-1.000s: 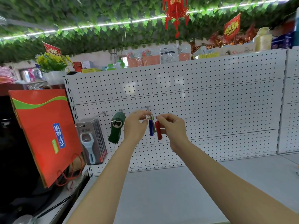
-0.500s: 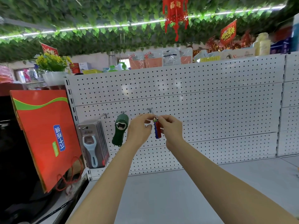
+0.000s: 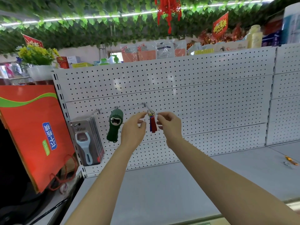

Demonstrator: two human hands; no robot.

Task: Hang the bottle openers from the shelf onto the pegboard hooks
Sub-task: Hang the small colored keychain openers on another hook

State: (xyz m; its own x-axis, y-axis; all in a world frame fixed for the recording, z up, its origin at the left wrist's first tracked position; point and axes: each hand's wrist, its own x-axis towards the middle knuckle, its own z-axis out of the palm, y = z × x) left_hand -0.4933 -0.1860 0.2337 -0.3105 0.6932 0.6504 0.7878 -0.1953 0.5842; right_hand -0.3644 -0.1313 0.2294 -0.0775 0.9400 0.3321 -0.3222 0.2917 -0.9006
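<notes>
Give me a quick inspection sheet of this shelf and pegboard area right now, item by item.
Surface: grey shelf, mostly bare.
Job's things: red and blue bottle openers hang by their rings on the third hook; green opener hangs on the hook to their left; one small orange item lies on the shelf at far right, too blurred to name.
Clutter: carded peelers on the leftmost hook.
Hands: left hand and right hand flank the hung openers, fingers loosely curled, holding nothing.
Cables: dark cable at lower left.
Surroundings: white pegboard, orange gift bag, leaf garland overhead.
</notes>
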